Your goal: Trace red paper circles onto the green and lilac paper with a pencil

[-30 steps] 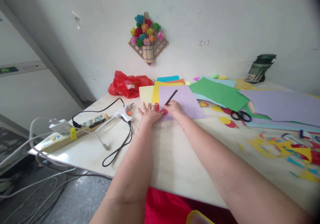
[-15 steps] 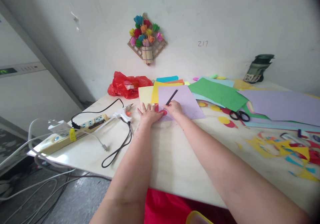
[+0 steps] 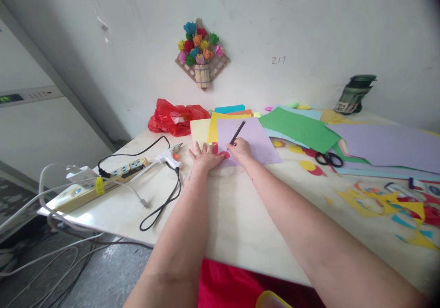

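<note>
A dark pencil (image 3: pixel 238 132) is gripped in my right hand (image 3: pixel 240 150), its lower end down on a lilac sheet of paper (image 3: pixel 259 136) beside a red paper circle (image 3: pixel 225 155). With fingers spread, my left hand (image 3: pixel 206 156) lies flat at the sheet's left edge, its thumb pressing on the red circle. A bit of red paper (image 3: pixel 215 148) shows between the left hand and the sheet. Yellow paper (image 3: pixel 213 127) and cream paper (image 3: pixel 199 129) lie partly under the lilac sheet.
On the left are a glue gun (image 3: pixel 170 156) with its cable and a power strip (image 3: pixel 103 184). A red plastic bag (image 3: pixel 177 118) sits behind. To the right lie scissors (image 3: pixel 329 159), green paper (image 3: pixel 299 127), paper circles (image 3: pixel 307 165) and yellow scraps (image 3: pixel 364 202). A bottle (image 3: pixel 355 95) stands at the back.
The pencil and my right fingertips have shifted very slightly along the edge of the red circle, and the pencil stands a little differently. My left hand has stayed in place.
</note>
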Demonstrator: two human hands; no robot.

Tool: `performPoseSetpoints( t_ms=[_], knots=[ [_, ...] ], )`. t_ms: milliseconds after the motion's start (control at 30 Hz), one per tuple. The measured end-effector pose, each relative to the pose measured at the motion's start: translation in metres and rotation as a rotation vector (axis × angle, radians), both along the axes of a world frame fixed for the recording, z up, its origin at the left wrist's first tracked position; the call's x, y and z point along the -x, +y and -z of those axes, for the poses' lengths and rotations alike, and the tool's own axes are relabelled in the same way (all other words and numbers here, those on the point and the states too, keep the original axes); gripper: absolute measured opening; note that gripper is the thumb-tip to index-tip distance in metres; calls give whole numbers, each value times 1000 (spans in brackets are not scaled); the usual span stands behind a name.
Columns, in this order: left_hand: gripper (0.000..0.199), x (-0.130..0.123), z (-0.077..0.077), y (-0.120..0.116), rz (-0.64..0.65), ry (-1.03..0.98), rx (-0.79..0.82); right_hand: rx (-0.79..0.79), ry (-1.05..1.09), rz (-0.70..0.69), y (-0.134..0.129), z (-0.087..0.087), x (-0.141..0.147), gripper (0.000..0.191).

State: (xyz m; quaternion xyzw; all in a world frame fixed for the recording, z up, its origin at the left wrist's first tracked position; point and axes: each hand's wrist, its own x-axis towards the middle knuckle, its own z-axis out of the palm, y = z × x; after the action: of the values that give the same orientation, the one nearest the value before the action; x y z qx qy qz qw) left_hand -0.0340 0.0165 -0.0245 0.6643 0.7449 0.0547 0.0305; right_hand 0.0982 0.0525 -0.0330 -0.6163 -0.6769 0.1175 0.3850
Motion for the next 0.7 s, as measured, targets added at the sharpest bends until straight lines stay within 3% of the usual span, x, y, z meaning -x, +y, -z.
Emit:
performPoseSetpoints(
  t_ms=[400,700],
  knots=[
    [72,0,2,1,-14,13,-15,15,-8,-55,1,2,2,28],
    [80,1,3,1,2,-11,-19,19,-21,-75,2,3,2,32]
  ],
)
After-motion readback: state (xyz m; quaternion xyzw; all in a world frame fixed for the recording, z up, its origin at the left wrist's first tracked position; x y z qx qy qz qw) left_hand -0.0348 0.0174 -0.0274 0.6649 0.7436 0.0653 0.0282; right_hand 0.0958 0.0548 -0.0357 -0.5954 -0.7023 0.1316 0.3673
